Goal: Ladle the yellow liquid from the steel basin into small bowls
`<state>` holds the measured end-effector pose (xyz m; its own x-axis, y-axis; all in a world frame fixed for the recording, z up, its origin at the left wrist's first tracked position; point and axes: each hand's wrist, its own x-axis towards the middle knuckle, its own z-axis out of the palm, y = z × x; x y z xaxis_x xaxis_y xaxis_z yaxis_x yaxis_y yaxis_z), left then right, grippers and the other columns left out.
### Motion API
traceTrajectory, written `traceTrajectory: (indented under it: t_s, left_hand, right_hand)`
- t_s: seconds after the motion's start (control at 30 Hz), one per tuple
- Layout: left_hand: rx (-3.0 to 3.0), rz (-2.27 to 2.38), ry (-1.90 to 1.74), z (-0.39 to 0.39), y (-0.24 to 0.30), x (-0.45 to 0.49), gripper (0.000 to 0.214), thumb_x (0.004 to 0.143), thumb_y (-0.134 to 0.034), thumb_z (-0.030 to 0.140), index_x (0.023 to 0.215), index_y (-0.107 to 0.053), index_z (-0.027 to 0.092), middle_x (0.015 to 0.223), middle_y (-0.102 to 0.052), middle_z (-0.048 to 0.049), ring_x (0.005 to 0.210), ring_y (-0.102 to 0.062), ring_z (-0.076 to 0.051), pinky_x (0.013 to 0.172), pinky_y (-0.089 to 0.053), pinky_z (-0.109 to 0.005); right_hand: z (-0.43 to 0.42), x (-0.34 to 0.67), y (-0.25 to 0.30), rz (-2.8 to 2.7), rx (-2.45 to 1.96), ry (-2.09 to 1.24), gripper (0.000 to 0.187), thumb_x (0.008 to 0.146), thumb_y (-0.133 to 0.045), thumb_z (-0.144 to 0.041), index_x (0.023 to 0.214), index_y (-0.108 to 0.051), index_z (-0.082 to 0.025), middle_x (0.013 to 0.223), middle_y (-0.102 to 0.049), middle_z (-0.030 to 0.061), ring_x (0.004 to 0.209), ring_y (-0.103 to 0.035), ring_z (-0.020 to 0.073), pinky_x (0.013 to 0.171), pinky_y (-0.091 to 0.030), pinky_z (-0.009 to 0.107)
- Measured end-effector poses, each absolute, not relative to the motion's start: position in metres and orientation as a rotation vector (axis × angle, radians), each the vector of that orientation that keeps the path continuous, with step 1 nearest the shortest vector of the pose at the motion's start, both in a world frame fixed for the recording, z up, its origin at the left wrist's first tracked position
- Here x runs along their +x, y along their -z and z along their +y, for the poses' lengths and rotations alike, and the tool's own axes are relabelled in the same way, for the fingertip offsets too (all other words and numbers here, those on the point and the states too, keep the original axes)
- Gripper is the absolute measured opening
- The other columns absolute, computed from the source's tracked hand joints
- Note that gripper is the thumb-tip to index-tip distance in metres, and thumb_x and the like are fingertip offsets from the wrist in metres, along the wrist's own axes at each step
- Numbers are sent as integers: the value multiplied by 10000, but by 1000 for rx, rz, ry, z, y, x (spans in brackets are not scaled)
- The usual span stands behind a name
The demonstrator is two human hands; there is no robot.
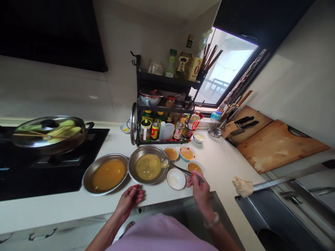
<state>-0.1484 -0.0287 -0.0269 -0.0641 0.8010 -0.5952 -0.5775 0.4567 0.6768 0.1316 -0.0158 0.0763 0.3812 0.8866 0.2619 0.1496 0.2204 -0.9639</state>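
My right hand point(199, 188) is closed round the handle of a metal ladle point(180, 168). The ladle's cup is over the right rim of a steel bowl point(134, 158) with yellowish broth inside. My left hand point(131, 198) is loosely bent with nothing visible in it, just in front of that bowl. Beneath the ladle handle sits a small white bowl point(176, 179) with no broth in it. Small bowls of orange-brown liquid stand behind it: one on the left point(172, 153), one in the middle point(187, 153) and one by my right hand point(195, 168).
Left of the broth stands another steel bowl point(87, 181) of orange liquid. A lidded pan point(52, 139) sits on the black stove. A black rack point(167, 83) of bottles rises behind. Cutting boards point(277, 150), a knife block point(230, 129) and a sink point(277, 212) are on the right.
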Motion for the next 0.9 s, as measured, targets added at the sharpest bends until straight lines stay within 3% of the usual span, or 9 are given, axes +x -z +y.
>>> traceTrajectory:
  t_s: [0.1,0.2,0.37,0.6,0.77,0.9]
  left_hand:
    - [360,1203,-1178,-26,37,-152,331,693,-782,327,884,-637,98,679,-693,-85,547,-636,-145,522,-517,-248]
    - [485,1214,-1203,-22,48,-158,536,573,-796,547,846,-639,113,662,-686,-74,553,-631,-167,516,-508,-269]
    - [719,1339,-1181,-16,60,-169,602,566,-696,703,782,-640,144,645,-676,-61,551,-614,-176,526,-506,-276]
    - [798,1369,-1103,-17,70,-161,509,647,-674,657,721,-630,156,599,-654,-39,519,-591,-158,505,-482,-246]
    - [719,1214,-877,-26,45,-118,385,649,-755,501,636,-575,162,494,-581,1,411,-531,-125,401,-423,-221]
    - [713,981,-702,-25,-1,-54,272,724,-740,378,685,-618,137,623,-669,-54,512,-611,-123,495,-489,-211]
  right_hand:
    - [-21,121,-70,-1309,-1219,-635,214,862,-569,-372,922,-694,-209,747,-668,30,539,-605,137,539,-553,296]
    - [-26,120,-70,-1422,-1181,-567,182,858,-573,-315,924,-721,-232,895,-683,64,643,-637,161,559,-558,308]
    - [-33,138,-85,-1220,-1320,-411,173,873,-584,-348,943,-694,-235,750,-668,18,604,-616,150,609,-547,312]
    - [-50,188,-84,-858,-1550,-273,426,780,-653,-565,928,-654,-165,628,-642,3,481,-573,136,508,-496,276]
    - [-57,217,-72,-934,-1526,-317,373,798,-636,-538,898,-665,-180,626,-635,-2,477,-555,131,500,-494,272]
    - [-54,237,-69,-1033,-1505,-384,313,826,-602,-482,909,-669,-188,692,-657,14,521,-582,142,499,-505,274]
